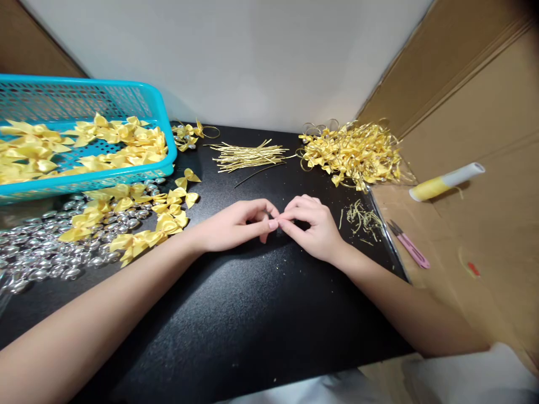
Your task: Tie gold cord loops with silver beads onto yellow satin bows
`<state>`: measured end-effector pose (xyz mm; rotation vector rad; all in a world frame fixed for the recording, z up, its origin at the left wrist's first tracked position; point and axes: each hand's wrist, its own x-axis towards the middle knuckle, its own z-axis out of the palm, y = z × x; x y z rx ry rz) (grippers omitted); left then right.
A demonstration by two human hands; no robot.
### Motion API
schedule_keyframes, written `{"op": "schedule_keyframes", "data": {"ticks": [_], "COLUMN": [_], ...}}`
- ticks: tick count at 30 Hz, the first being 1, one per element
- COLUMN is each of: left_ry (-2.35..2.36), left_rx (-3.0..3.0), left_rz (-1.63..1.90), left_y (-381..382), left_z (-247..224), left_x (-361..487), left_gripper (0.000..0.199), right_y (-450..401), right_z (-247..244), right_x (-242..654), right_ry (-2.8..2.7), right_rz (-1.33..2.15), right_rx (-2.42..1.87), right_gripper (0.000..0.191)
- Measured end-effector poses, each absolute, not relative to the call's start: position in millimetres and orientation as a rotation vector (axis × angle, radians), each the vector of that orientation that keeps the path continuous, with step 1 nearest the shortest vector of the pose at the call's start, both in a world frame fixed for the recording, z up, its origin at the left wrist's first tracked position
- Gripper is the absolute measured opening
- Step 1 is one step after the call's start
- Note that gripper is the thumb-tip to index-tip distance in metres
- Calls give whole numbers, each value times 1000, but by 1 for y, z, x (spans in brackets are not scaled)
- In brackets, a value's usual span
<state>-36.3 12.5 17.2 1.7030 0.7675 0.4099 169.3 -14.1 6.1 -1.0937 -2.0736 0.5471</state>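
Over the middle of the black table [236, 314], my left hand [240, 224] and my right hand [314, 227] meet at the fingertips. Each pinches thumb against forefinger, and whatever lies between them is too small to make out. Beyond the hands is a bundle of gold twist ties [248, 155], with one dark loose strand beside it. Left of my left hand lie loose yellow ribbon bows [168, 223] and many shiny silver beads [46, 247]. A heap of yellow bows with gold wire loops [353, 154] sits beyond my right hand.
A turquoise basket [162, 123] of yellow bows stands at the far left. A few beaded bows [185, 136] lie beside it. Wire clippings [364, 220] are near the right edge. Pink thread snips [410, 245] and a yellow-white tube [446, 182] rest on cardboard [497, 224].
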Motion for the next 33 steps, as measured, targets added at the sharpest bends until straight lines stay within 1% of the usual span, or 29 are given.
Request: {"op": "schedule_keyframes", "data": {"ticks": [2,5,8,11,14,17,22,25,28,30,33], "left_ry": [831,923,954,938,963,1011,1084,1039,1035,1014,941], "left_rx": [1730,1610,1334,1094,1017,1062,1276,1361,1341,1330,1349], "left_rz": [413,612,828,910,905,884,830,810,785,781,801], "left_y": [9,5,3,1,0,0,-5,-7,-6,-5,-5], "left_z": [15,7,-1,-6,-7,-6,-1,1,2,2,0], "left_x": [-33,-28,-22,-17,-16,-17,-16,-14,-15,-16,-16], "left_gripper": [31,42,36,28,27,25,22,20,19,18,16], "right_y": [-15,-17,-20,-22,-25,-27,-27,-25,-23,-23,-26], "right_z": [2,-5,-10,-12,-11,-9,-8,-8,-10,-11,-6], "right_x": [169,168,166,165,164,166,169,168,170,174,178], "right_ry": [-2004,-1886,-1877,-1956,-2046,-2110,-2152,-2157,-2061,-1967,-1951], "right_rz": [542,542,477,321,142,22,53,122,229,268,199], "right_rx": [-1075,-1129,-1196,-1229,-1185,-1166,-1197,-1175,-1166,-1164,-1103], "right_gripper": [17,15,14,19,22,22,30,31,28,22,12]}}
